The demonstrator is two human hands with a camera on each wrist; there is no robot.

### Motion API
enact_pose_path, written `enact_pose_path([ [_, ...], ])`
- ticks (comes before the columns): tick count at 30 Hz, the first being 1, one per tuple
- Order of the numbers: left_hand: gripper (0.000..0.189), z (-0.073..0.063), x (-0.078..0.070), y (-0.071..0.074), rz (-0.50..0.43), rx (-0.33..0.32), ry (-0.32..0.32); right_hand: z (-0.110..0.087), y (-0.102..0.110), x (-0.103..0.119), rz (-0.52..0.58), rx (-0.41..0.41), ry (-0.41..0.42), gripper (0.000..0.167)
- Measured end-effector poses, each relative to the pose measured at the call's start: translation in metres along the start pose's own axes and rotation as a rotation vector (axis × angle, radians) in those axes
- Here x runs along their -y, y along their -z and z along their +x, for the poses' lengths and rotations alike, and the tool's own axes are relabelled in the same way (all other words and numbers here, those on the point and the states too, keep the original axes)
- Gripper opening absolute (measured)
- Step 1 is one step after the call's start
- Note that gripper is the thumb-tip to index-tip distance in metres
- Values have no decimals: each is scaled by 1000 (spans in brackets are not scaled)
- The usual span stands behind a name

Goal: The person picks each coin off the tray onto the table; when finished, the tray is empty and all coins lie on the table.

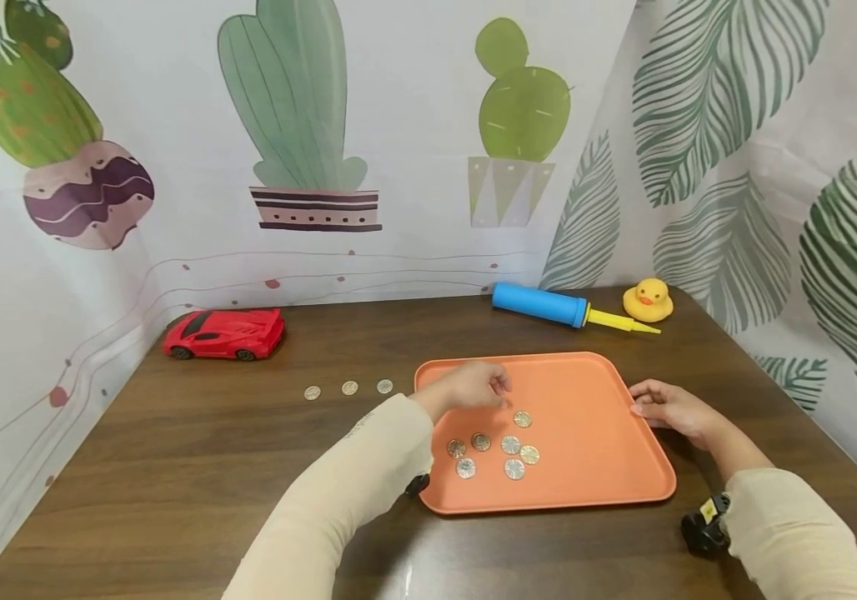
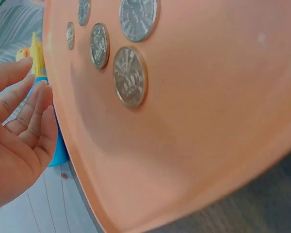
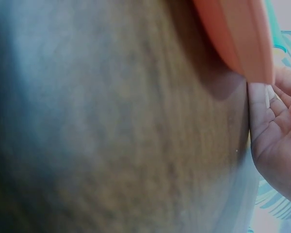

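An orange tray (image 1: 586,450) lies on the table with several gold and silver coins (image 1: 511,445) toward its left side. My left hand (image 1: 477,385) hovers over the tray's upper left part, just behind the coins. In the left wrist view its fingers (image 2: 36,104) are loosely bent, with nothing visible between them. At the tray's right rim, my right hand (image 1: 672,410) grips the edge. The right wrist view shows the tray's corner (image 3: 252,43) against the right thumb and fingers. Three coins (image 1: 349,388) lie in a row on the table, left of the tray.
A red toy car (image 1: 226,335) sits at the table's back left. Behind the tray lies a blue and yellow hand pump (image 1: 541,304), with a yellow rubber duck (image 1: 649,300) to its right. A printed cloth (image 1: 421,208) hangs along the table's back edge.
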State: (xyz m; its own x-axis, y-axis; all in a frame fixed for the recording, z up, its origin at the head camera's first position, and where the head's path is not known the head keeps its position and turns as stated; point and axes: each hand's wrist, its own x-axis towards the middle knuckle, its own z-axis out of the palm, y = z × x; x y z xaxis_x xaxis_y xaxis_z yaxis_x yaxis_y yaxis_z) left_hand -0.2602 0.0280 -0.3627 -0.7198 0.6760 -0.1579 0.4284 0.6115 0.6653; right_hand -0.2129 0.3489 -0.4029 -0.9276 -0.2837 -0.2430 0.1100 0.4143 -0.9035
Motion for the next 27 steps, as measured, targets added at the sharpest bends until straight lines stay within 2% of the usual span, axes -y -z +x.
enact_pose_path([
  [4, 19, 6, -4, -6, 37, 73, -2, 0, 1, 0, 11, 5, -2, 40],
  [10, 14, 14, -7, -20, 79, 111, 22, 0, 2, 0, 32, 22, 3, 40],
  [19, 13, 16, -14, -32, 116, 93, 66, 0, 2, 0, 35, 21, -9, 39],
  [27, 12, 17, -18, -36, 214, 69, 77, 0, 1, 1, 40, 24, -5, 39],
])
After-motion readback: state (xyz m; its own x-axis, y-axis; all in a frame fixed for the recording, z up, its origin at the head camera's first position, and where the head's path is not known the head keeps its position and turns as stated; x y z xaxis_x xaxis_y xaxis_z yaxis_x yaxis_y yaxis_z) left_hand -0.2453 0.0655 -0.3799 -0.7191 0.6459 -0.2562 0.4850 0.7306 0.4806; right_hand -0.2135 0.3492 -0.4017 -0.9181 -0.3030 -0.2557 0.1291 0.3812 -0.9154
